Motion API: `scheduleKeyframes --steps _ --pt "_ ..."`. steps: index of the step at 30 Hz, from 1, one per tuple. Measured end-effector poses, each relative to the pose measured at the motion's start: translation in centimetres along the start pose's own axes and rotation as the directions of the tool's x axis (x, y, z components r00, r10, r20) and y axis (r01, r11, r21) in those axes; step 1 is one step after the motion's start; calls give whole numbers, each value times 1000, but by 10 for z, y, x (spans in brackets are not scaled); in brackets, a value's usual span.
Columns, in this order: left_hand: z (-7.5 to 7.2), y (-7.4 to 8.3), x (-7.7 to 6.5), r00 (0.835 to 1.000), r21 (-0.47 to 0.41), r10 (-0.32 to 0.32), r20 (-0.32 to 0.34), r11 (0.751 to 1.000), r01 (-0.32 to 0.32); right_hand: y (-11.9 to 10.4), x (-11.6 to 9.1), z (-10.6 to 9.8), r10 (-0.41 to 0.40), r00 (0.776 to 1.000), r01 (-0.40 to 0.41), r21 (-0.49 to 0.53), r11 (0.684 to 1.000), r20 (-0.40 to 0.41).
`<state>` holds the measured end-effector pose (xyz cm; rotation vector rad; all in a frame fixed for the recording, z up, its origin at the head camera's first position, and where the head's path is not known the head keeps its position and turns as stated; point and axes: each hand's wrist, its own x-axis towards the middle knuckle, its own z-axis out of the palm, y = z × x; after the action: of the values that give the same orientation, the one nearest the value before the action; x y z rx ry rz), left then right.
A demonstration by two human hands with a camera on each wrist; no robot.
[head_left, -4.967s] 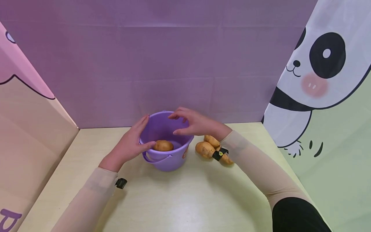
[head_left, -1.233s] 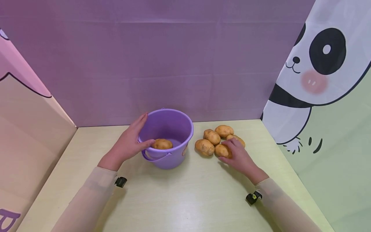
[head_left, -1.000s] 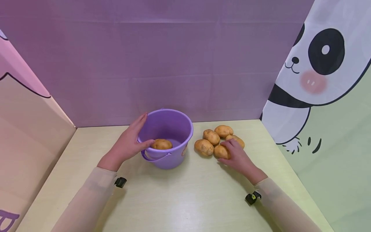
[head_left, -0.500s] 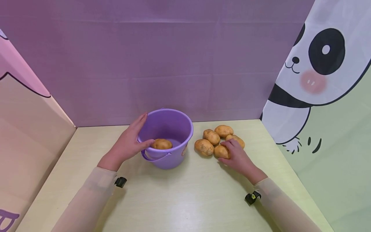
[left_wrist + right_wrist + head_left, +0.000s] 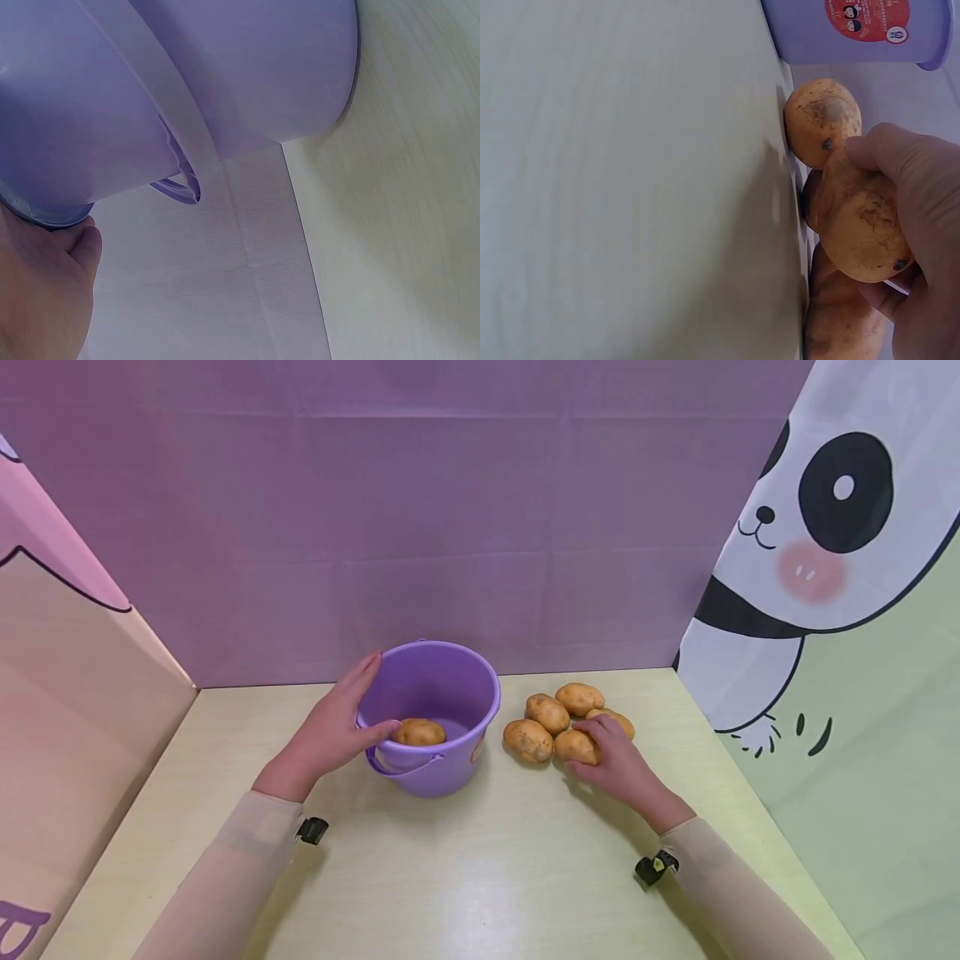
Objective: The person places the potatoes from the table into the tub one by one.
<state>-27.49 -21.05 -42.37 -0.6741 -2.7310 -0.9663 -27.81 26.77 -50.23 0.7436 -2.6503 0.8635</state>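
Note:
A purple bucket (image 5: 480, 777) stands upright at the back of the table, its handle hanging down in front. My left hand (image 5: 330, 735) holds the bucket's left rim, thumb across the near edge. Inside the bucket lies one potato (image 5: 420, 732). To the right, my right hand (image 5: 618, 768) grips a potato (image 5: 576, 747) between thumb and fingers. In the right wrist view this gripped potato (image 5: 862, 232) is close over the table, and other potatoes show behind it. The left wrist view shows the bucket's side (image 5: 270, 67) and my left hand (image 5: 45, 285) at its rim.
Several more potatoes lie grouped around the gripped one, among them a front left potato (image 5: 528, 742) and a back potato (image 5: 580, 698). A purple backdrop (image 5: 450, 510) rises behind the table (image 5: 450, 885). Printed panels stand on both sides, a panda (image 5: 810, 543) on the right one.
My right hand has gone from over the bucket to the potatoes and taken hold of one. In the last half second that potato has shifted slightly. The left hand stays at the bucket.

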Motion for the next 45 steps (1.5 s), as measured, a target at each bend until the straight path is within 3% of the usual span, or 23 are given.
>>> scheduleKeyframes --steps 11,18,24,45 --pt "0 -1 1 1000 6 3 1 1000 -3 -12 9 -14 -20 1000 20 20 1000 -22" --pt "0 0 2 1000 1 12 -2 1000 -12 -16 20 -32 27 999 -24 85 996 -36" --pt "0 0 2 1000 7 11 -3 1000 -11 -20 30 -47 22 998 -17 77 997 -55" --pt "0 -2 0 1000 3 3 -1 1000 -3 -45 50 -64 -4 999 10 127 992 -48"
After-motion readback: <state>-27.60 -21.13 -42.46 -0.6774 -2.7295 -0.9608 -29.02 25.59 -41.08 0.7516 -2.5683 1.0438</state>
